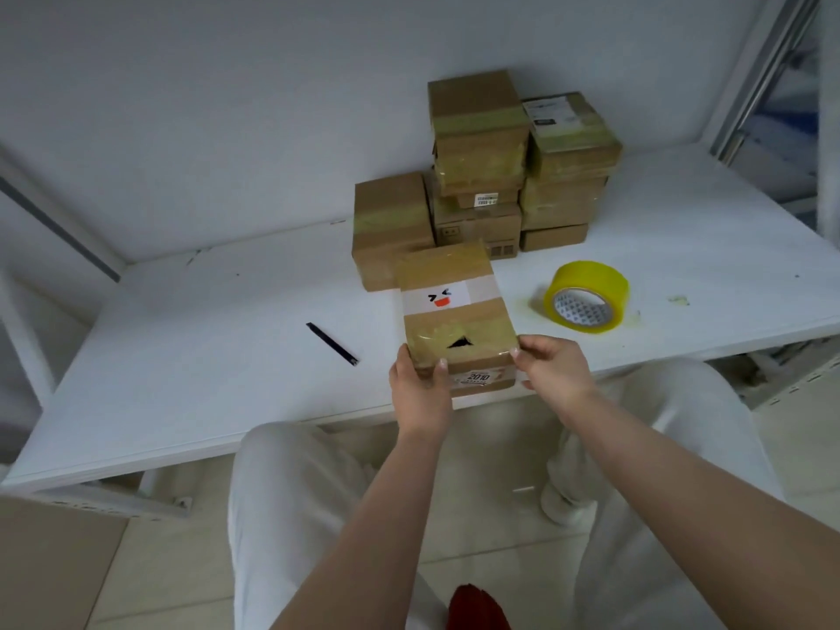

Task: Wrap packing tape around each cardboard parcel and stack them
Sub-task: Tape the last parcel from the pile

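Parcel [457, 320]: taped, at table [182, 356] front edge, before stack [482, 175]. Your left hand [420, 388] and right hand [552, 368] clasp its near corners. Lift level, seat square on stack; avoid tape roll [586, 295].

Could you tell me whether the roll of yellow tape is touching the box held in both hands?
Apart. The head view shows bare white table between the tape roll and the held box, whose near end both hands grip.
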